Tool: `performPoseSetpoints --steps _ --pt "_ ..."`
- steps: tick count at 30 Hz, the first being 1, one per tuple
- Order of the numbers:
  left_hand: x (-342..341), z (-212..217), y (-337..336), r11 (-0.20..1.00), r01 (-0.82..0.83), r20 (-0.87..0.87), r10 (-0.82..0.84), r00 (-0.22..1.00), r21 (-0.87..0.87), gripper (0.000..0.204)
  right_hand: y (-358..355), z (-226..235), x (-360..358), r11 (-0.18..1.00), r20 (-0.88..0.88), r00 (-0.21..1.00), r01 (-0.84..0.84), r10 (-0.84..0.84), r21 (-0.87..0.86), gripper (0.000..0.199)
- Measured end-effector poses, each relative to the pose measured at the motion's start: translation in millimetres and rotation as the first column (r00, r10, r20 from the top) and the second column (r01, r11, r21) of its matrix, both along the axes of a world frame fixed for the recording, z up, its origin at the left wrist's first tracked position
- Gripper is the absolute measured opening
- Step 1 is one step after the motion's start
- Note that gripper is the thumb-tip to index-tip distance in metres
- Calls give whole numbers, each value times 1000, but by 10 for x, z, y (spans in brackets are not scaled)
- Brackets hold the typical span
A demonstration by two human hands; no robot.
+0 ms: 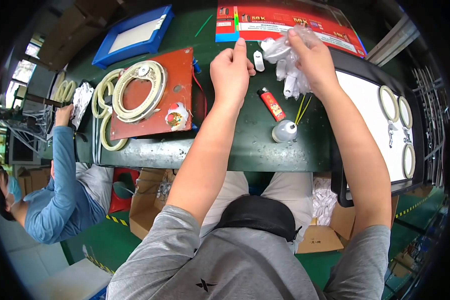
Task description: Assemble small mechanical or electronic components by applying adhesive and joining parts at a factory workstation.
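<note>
My right hand grips a crumpled clear plastic bag with several small white plastic parts in it. Just left of the bag, one loose white plastic part lies on the dark green table. Beside that part is my left hand, its fingers curled in and its thumb pointing up; whatever they may hold is hidden. Nearer to me lie a red lighter and a small translucent bottle with thin yellow-green sticks by it.
A tilted red-brown board bears a cream ring. Behind it is a blue tray. A red printed sheet lies at the back. On the right, a black-rimmed white tray holds several rings. A co-worker sits at left.
</note>
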State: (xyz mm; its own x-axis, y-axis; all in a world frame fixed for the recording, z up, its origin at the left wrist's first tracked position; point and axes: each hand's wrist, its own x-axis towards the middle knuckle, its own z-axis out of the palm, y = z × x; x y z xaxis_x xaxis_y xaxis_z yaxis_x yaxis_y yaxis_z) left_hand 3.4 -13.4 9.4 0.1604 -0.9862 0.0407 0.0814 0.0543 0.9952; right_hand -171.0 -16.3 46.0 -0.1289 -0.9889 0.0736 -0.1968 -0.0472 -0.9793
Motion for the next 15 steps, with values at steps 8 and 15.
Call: performPoseSetpoints --steps 8,15 --pt "-84 -13 9 972 226 -306 -234 923 -62 31 -15 -53 -16 983 305 935 -182 180 -23 30" --pt "-16 53 47 993 65 -247 -88 965 -98 32 -33 -138 -7 989 -118 993 3 15 146 40"
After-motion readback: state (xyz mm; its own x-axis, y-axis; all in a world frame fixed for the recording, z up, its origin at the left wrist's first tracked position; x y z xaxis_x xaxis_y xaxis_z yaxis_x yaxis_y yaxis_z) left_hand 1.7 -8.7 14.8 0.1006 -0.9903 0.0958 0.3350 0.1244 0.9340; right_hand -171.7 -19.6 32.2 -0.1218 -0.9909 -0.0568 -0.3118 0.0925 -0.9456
